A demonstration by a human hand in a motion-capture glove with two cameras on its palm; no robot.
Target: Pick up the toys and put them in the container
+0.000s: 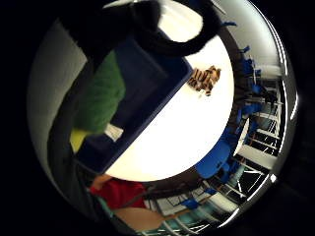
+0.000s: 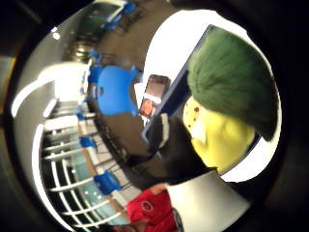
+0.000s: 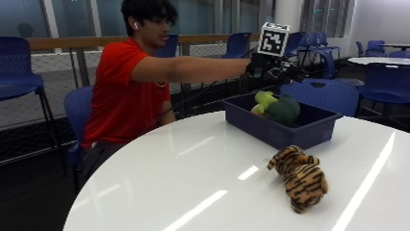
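Note:
A green and yellow plush toy [image 3: 278,107] sits in the dark blue container [image 3: 282,134] at the table's far side, its top showing above the rim. My gloved right hand [image 3: 275,70] hovers just above it with a gap between them, fingers relaxed and holding nothing. A striped tiger plush [image 3: 300,179] lies on the white table [image 3: 192,168], in front of the container. In the little finger side palm view the green toy [image 1: 101,98] lies inside the container [image 1: 147,83], with the tiger [image 1: 205,79] beside it on the table. The thumb side view is largely filled by the green toy [image 2: 227,87].
A blue chair [image 3: 323,94] stands right behind the container, and other blue chairs [image 3: 19,62] and tables stand around the room. The person sits at the table's far left edge. The white tabletop stretches wide in front of the tiger.

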